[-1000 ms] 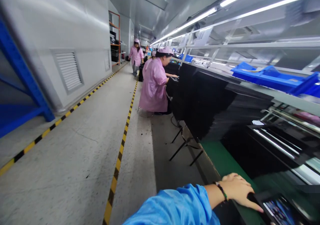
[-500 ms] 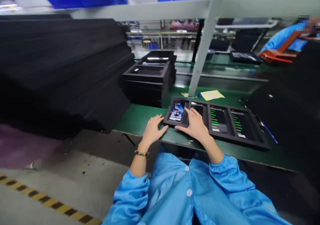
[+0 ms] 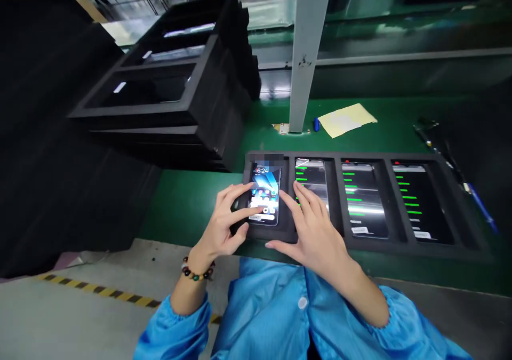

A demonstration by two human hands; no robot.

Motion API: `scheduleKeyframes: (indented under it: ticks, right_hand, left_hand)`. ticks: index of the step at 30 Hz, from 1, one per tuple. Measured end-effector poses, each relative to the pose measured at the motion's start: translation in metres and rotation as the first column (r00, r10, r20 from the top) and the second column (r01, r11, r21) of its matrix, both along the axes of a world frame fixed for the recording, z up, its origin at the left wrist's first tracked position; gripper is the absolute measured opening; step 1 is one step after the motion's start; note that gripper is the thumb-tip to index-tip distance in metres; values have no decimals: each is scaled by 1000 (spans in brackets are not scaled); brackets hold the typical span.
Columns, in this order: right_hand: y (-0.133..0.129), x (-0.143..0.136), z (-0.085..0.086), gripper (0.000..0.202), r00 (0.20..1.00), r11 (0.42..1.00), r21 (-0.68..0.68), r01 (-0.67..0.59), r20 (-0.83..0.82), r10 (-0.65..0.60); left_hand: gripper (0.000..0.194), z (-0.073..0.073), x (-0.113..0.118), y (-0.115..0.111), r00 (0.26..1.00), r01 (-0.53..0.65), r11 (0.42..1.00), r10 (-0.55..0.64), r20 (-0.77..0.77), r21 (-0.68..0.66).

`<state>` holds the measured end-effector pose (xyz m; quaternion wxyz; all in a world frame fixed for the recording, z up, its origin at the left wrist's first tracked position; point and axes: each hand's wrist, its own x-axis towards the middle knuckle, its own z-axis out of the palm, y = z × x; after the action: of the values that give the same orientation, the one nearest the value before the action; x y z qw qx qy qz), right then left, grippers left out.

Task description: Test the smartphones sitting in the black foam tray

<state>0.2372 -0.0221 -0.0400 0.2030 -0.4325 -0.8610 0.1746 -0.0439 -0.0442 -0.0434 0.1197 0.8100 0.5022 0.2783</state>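
Note:
A black foam tray (image 3: pixel 288 232) lies on the green table, with a phone in each of its compartments. The leftmost phone (image 3: pixel 264 194) shows a lit home screen. Green bars show on the second phone (image 3: pixel 312 176), the third phone (image 3: pixel 364 200) and the rightmost phone (image 3: pixel 422 202). My left hand (image 3: pixel 226 218) is at the tray's left end, fingers apart, with fingertips over the leftmost phone's screen. My right hand (image 3: pixel 314 229) is spread over the tray between the first two phones, its index fingertip by the leftmost phone's right edge. Neither hand holds anything.
Stacked black foam trays (image 3: pixel 200 93) stand at the back left. A grey metal post (image 3: pixel 306 56) rises behind the tray, beside a yellow paper (image 3: pixel 347 120) and a small blue cap (image 3: pixel 317 124). A blue pen (image 3: pixel 482 208) lies at the right. Black material (image 3: pixel 36 109) fills the left side.
The view has tilted down and come closer to the tray. My left hand has moved from beside the tray onto the leftmost phone. My right hand remains spread over the tray.

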Motion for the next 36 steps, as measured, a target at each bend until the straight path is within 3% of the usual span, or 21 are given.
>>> scheduleKeyframes:
  ticks: [5,11,19,26,32,36]
  right_hand:
    - [1,2,1,109,999,999,-26,-23,-32,23]
    - [3,4,4,102,999,998,-46,-41,-22,40]
    - [3,5,5,97,999,998,-48,-29,-29,27]
    - [3,4,7,94,998,999,-48,3,-61,-6]
    - [4,4,7,89,999,1000,-19,7,-52,-8]
    - [4,4,6,89,999,1000,-10,8,-54,-8]
  left_hand:
    - [39,-3,-2,-9,993,-120,989,120,4,91]
    - [38,-5,3,-13,1000,-9,1000,9,-27,6]
    - [47,0,4,-1,999,-28,999,27,-17,-32]
    - [43,-4,7,4,942,-240,965,258,213,-106]
    - [41,2,10,12,961,-227,958,250,118,-176]
    - [42,8,10,17,967,-245,960,252,37,-139]
